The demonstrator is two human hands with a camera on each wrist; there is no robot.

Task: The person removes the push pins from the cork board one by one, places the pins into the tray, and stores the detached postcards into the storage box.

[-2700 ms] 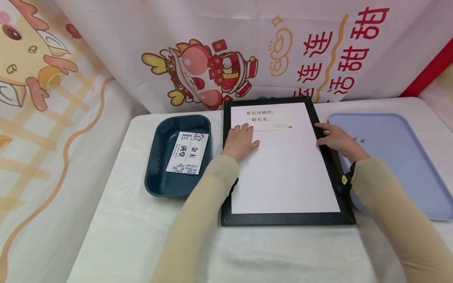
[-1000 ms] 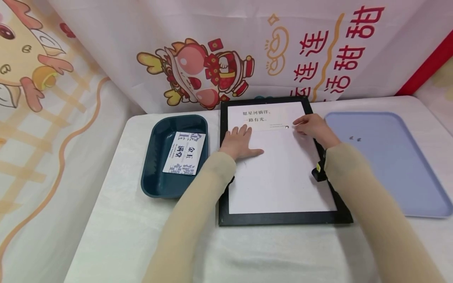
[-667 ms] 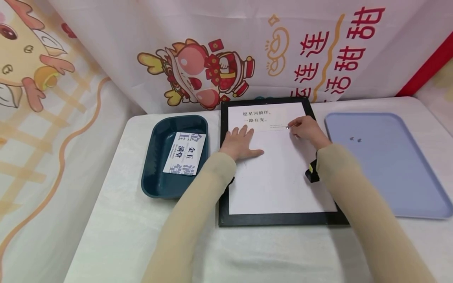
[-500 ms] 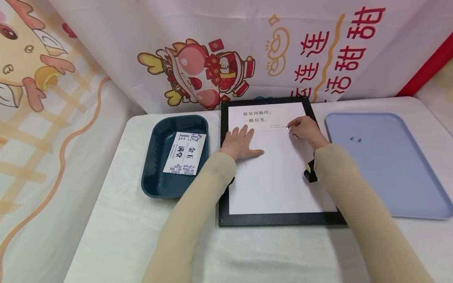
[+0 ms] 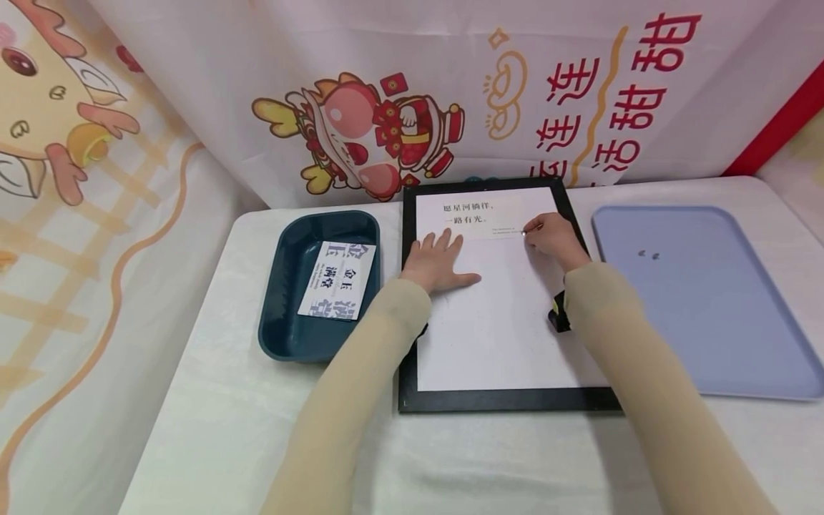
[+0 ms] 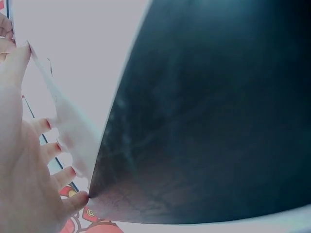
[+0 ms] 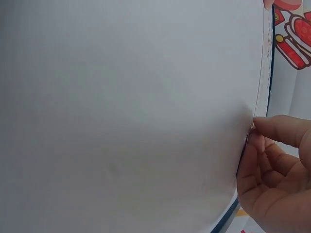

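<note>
My left hand (image 5: 433, 265) rests with fingers spread on the white board (image 5: 502, 329) in a black frame (image 5: 508, 402). The left wrist view shows this hand's fingers (image 6: 41, 127) spread apart, side-on. Near the board's top lies a pale paper card (image 5: 498, 214) printed with Chinese characters. At the card's lower right corner, my right hand (image 5: 555, 237) pinches a small silver stud (image 5: 524, 232) between thumb and forefinger, its other fingers curled. In the right wrist view the thumb and fingertips (image 7: 260, 124) meet close to the board's surface.
A dark teal bin (image 5: 290, 340) on the left holds a white card (image 5: 337, 279) with blue-purple characters. Right of the frame lies a light blue tray (image 5: 721, 315) with two small silver pieces (image 5: 649, 255) on it. A printed cloth (image 5: 502, 86) hangs close behind the frame.
My right hand has moved left from the frame's right edge to the card's corner and closed its fingertips on the stud. My left hand stays, its thumb spread wider.
</note>
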